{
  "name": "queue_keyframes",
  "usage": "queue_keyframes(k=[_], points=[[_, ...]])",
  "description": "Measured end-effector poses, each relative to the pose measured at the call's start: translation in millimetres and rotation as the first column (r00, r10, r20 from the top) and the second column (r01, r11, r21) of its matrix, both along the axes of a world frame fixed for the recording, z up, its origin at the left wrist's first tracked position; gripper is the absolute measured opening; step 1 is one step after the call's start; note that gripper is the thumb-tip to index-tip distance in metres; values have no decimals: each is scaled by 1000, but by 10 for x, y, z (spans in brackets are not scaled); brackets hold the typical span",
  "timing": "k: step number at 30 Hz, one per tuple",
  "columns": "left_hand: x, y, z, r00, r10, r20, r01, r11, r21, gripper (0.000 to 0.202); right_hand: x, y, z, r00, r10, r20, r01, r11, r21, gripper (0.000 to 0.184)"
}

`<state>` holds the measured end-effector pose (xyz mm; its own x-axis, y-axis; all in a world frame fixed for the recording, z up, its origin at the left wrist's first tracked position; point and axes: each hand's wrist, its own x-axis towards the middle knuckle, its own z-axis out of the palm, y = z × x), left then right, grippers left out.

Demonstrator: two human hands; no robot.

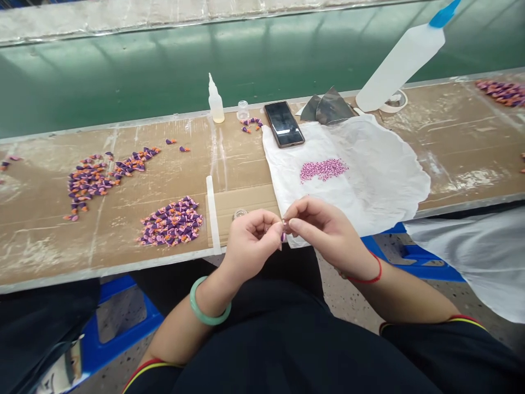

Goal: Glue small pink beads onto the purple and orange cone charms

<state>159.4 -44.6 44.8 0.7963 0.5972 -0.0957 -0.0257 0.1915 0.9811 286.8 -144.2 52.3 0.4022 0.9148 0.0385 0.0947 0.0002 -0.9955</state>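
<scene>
My left hand (252, 241), with a green bangle at the wrist, is closed in a pinch on a small purple-and-pink figure piece (283, 237), mostly hidden by the fingers. The fingertips of my right hand (326, 230) meet it there, pinched together; what they hold is too small to make out. Below the hands is the table's front edge. A pile of purple, pink and orange figure pieces (172, 221) lies to the left. To the right, tiny pink bits (324, 170) are spread on a white cloth (381, 169).
A second, looser group of pieces (92, 178) lies farther left. Along the back stand a small dropper bottle (215, 104), a clear little jar (243, 111), a phone (284, 124), dark sheets (333, 106), a tape roll (396, 102) and a large tilted white bottle (402, 65).
</scene>
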Motion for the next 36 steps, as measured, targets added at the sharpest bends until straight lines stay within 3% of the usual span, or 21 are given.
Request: queue_keyframes(k=[3, 7, 10, 17, 23, 29, 32, 36], points=[[-18, 6, 12, 1000, -17, -5, 17, 1000, -14, 15, 48, 7, 88, 968, 62, 244, -58, 998, -24, 11], [-42, 19, 10, 997, -65, -52, 66, 998, 23, 15, 83, 17, 128, 923, 108, 368, -101, 994, -38, 11], [-53, 39, 26, 991, -119, -55, 120, 993, 14, 17, 101, 19, 138, 926, 151, 347, -133, 988, -75, 11], [-83, 102, 82, 979, -201, -35, 192, 965, -179, 27, 123, 44, 158, 967, 250, -40, -253, 963, -98, 10], [-95, 109, 65, 976, -212, -40, 197, 951, -238, 34, 104, 49, 162, 974, 219, 56, -213, 972, -98, 10], [-178, 90, 63, 988, -152, -9, 148, 973, -175, 33, 158, 110, 139, 954, 217, 209, -205, 976, -78, 10], [-351, 93, -16, 997, -72, -41, 65, 986, -154, 32, 237, 307, 65, 874, 252, 416, -247, 967, -67, 9], [-617, 110, -177, 985, 14, -170, -42, 986, -159, 33, 275, 673, -41, 622, 411, 667, -398, 899, -183, 11]])
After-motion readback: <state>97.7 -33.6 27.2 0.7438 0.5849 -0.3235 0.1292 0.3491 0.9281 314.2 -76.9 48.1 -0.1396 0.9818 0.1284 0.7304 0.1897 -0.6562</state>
